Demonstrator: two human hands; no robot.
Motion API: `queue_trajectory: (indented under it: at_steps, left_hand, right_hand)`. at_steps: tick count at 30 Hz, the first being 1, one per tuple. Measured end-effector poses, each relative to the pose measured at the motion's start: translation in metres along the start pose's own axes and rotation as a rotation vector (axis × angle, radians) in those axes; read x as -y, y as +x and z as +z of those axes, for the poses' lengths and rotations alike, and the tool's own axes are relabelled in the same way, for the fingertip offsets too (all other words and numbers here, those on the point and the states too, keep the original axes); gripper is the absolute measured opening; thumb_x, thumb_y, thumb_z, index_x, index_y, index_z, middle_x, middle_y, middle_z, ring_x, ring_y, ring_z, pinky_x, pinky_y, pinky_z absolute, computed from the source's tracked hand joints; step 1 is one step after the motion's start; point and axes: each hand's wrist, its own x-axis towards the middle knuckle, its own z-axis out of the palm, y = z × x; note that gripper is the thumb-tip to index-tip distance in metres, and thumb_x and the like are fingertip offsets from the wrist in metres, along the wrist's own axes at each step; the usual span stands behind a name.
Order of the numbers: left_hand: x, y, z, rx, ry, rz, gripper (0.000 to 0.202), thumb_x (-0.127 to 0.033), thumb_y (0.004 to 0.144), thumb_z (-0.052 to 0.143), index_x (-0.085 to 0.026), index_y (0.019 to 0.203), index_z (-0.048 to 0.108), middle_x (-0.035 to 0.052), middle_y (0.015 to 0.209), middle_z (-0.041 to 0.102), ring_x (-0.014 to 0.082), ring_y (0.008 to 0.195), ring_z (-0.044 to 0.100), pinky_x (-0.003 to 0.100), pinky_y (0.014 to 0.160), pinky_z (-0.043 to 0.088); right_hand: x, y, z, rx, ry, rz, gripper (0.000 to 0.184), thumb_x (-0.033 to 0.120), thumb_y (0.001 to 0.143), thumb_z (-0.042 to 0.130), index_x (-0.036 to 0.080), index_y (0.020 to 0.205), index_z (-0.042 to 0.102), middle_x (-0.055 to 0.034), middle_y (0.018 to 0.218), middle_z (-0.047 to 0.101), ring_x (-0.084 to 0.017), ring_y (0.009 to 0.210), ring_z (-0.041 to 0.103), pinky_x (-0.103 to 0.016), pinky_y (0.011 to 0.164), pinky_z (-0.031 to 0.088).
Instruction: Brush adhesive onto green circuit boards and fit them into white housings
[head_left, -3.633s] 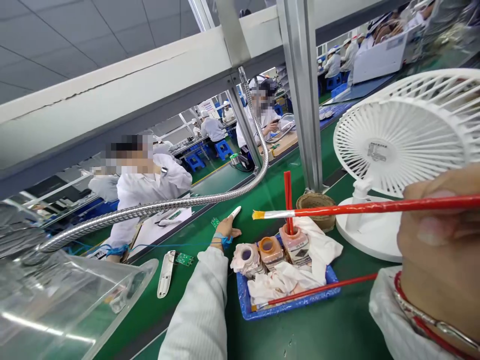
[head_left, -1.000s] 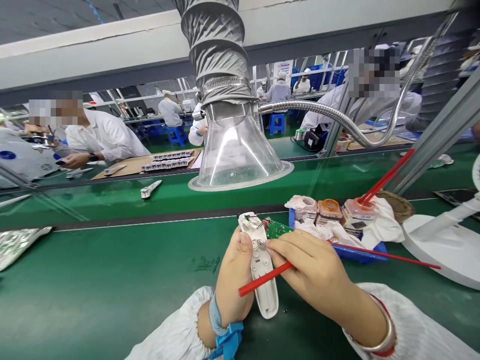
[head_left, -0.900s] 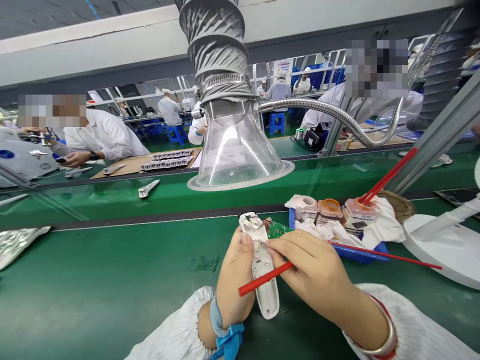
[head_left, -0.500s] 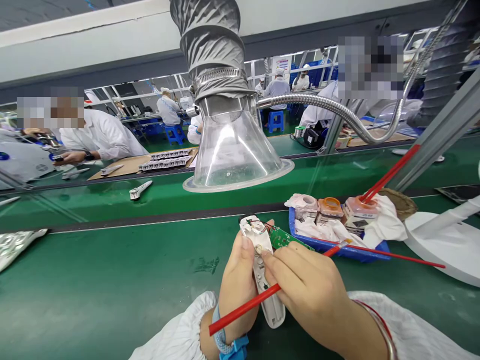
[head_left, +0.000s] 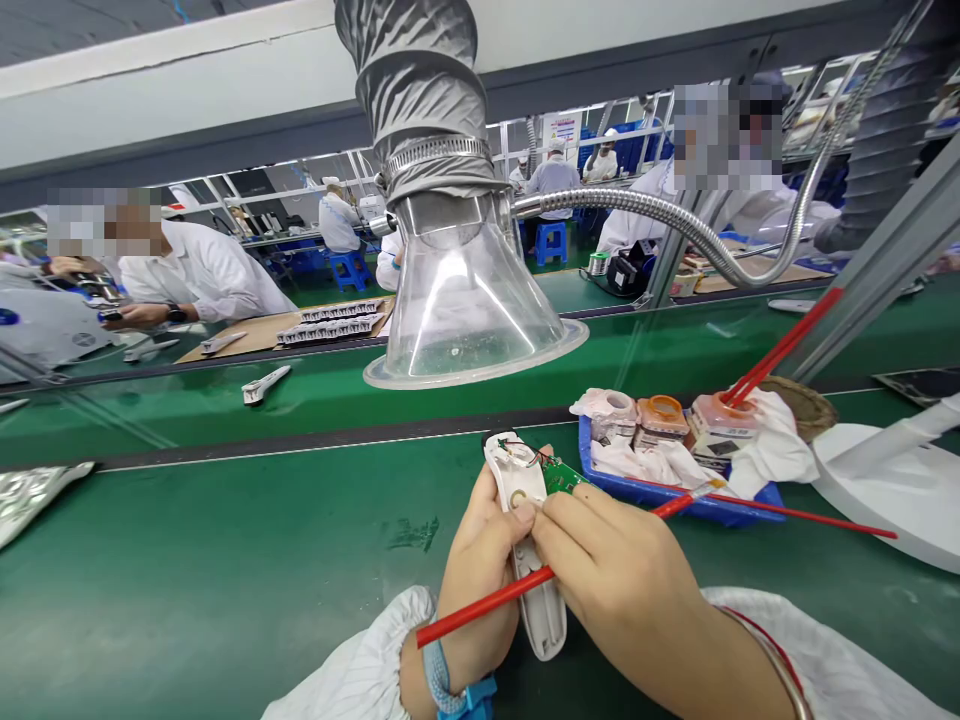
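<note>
My left hand (head_left: 480, 560) is closed round a long white plastic housing (head_left: 541, 615), its open inner side facing up. Thin wires run from the housing's far end to a green circuit board (head_left: 561, 477), partly hidden behind my right hand. A small ring-shaped part (head_left: 518, 497) shows inside the housing, close to my left thumb tip. My right hand (head_left: 615, 575) is closed, with a red-handled brush (head_left: 487, 603) held across the palm, bristles pointing right. Its thumb and fingertips meet at the housing beside my left thumb; what they pinch there is hidden.
A blue tray (head_left: 600, 478) holds small bottles and white wipes; a red stick (head_left: 825, 517) lies across its edge. Above the bench hangs a clear extraction hood (head_left: 472, 310). A white lamp base (head_left: 892, 490) stands right. Another white housing (head_left: 266, 384) lies on the green belt. Co-workers sit beyond.
My left thumb has moved inward across the housing to meet my right fingertips. The circuit board is more covered. The white housing on the belt has shifted left.
</note>
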Motion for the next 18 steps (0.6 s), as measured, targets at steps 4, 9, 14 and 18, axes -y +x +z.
queue_trajectory:
  at_steps: [4,9,14,18]
  left_hand:
    - [0.002,0.003,-0.002,0.002,0.004,-0.011,0.033,-0.016,0.074,0.057,-0.021,0.107,0.061,0.0027,0.093,0.066,0.0179,0.086,0.061,0.027,0.083,0.046]
    - [0.002,0.007,-0.009,-0.015,0.099,0.041,0.046,-0.023,0.084,0.052,-0.026,0.13,0.044,0.0055,0.114,0.062,0.0207,0.102,0.058,0.029,0.088,0.044]
    - [-0.001,0.006,-0.012,0.035,0.115,0.109,0.068,-0.027,0.086,0.054,-0.04,0.14,0.017,0.0037,0.116,0.062,0.0195,0.104,0.059,0.033,0.092,0.042]
    - [-0.007,0.005,-0.013,0.104,0.131,0.134,0.065,-0.028,0.087,0.052,-0.034,0.142,0.017,0.0077,0.115,0.062,0.0212,0.104,0.059,0.036,0.094,0.042]
  right_hand:
    - [-0.001,-0.002,-0.001,0.022,-0.08,-0.009,0.023,-0.001,0.074,0.041,0.013,0.068,0.058,-0.0053,0.064,0.047,-0.017,0.057,0.037,-0.031,0.049,0.022]
    - [-0.005,-0.001,-0.009,0.085,-0.041,0.024,0.023,0.007,0.076,0.045,0.012,0.089,0.063,-0.0063,0.075,0.053,-0.02,0.064,0.046,-0.032,0.05,0.031]
    - [-0.006,0.002,-0.015,0.069,-0.002,0.012,0.029,0.009,0.078,0.042,0.013,0.099,0.062,-0.0079,0.085,0.056,-0.02,0.07,0.052,-0.03,0.049,0.038]
    - [-0.007,0.002,-0.028,0.15,0.127,0.081,0.034,0.01,0.082,0.04,0.021,0.109,0.058,-0.006,0.09,0.056,-0.018,0.071,0.054,-0.027,0.053,0.044]
